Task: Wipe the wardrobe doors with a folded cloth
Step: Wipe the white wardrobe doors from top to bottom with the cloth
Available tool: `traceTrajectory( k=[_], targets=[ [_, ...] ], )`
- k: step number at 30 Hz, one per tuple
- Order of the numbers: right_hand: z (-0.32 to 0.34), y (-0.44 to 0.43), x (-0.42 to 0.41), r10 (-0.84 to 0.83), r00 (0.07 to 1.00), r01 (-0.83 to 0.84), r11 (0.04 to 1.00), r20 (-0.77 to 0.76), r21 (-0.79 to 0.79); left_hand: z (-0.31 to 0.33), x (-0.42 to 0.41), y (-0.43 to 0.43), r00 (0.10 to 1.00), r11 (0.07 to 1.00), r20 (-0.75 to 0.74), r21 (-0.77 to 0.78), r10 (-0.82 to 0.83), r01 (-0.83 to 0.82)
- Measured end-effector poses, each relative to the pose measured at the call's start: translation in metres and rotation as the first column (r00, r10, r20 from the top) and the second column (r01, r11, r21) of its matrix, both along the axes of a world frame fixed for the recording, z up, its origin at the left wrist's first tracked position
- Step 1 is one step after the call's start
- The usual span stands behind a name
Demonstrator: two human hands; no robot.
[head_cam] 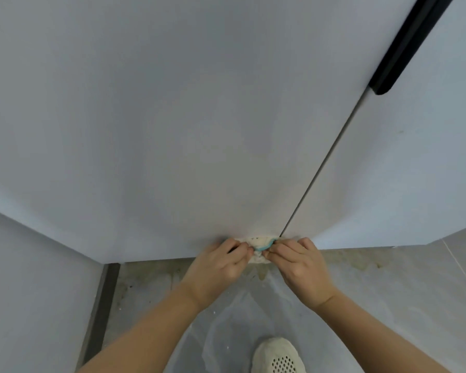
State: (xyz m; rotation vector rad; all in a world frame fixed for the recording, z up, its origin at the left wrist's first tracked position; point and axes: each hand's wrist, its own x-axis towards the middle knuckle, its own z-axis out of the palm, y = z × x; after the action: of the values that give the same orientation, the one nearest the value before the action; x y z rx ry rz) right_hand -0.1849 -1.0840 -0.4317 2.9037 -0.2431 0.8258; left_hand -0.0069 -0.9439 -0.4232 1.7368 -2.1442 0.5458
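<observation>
Nearest to the camera, a cream perforated shoe [277, 356] is standing on the grey tiled floor [388, 305], which is showing yellowish stains close to the wardrobe. Above it, two bare forearms are reaching forward and down. The left hand [215, 267] and the right hand [299, 267] are meeting at the small cream cloth with a teal border [258, 247]. Each hand is pinching one end of it between curled fingers and thumb, so the cloth is bunched between them. The cloth is lying against the bottom edge of the wide pale grey left wardrobe door [172, 130], just beside the thin dark gap [320, 168] that is separating it from the pale grey right wardrobe door [414, 170]. Farther up, a long black bar handle [404, 47] is running along this gap. I judge that the person is folding or adjusting the cloth rather than wiping. The next move is probably asking for one hand to press the folded cloth flat on the panel and stroke along it, keeping the fold from opening.
</observation>
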Motion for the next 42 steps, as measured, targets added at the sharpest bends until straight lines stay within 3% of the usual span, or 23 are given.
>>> traceTrajectory(
  k=[9, 13, 17, 24, 34, 42],
  targets=[
    [-0.039, 0.012, 0.011, -0.046, 0.981, 0.057, 0.997, -0.186, 0.054, -0.036, -0.01, -0.006, 0.994, 0.964, 0.024, 0.242, 0.107, -0.109],
    [-0.043, 0.016, 0.011, -0.012, 0.97, 0.056, 0.983, -0.242, 0.173, -0.034, -0.008, 0.001, 0.985, 0.911, -0.042, 0.388, 0.165, -0.136],
    [-0.026, 0.029, 0.007, 0.009, 0.982, 0.026, 0.983, -0.191, 0.182, -0.017, -0.001, 0.022, 0.978, 0.925, -0.1, 0.353, 0.185, -0.139],
    [0.017, 0.033, 0.037, 0.038, 0.985, -0.023, 0.996, -0.171, 0.088, 0.023, 0.013, 0.029, 0.962, 0.919, -0.071, 0.321, 0.264, -0.229],
    [0.163, 0.036, 0.044, 0.037, 0.999, -0.035, 0.999, 0.037, -0.04, 0.155, 0.021, 0.041, 0.959, 0.962, -0.09, -0.021, 0.269, -0.272],
    [0.348, 0.041, 0.046, 0.043, 0.998, -0.04, 0.997, 0.047, -0.069, 0.333, 0.019, 0.047, 0.957, 0.961, -0.118, -0.05, 0.263, -0.271]
  ],
)
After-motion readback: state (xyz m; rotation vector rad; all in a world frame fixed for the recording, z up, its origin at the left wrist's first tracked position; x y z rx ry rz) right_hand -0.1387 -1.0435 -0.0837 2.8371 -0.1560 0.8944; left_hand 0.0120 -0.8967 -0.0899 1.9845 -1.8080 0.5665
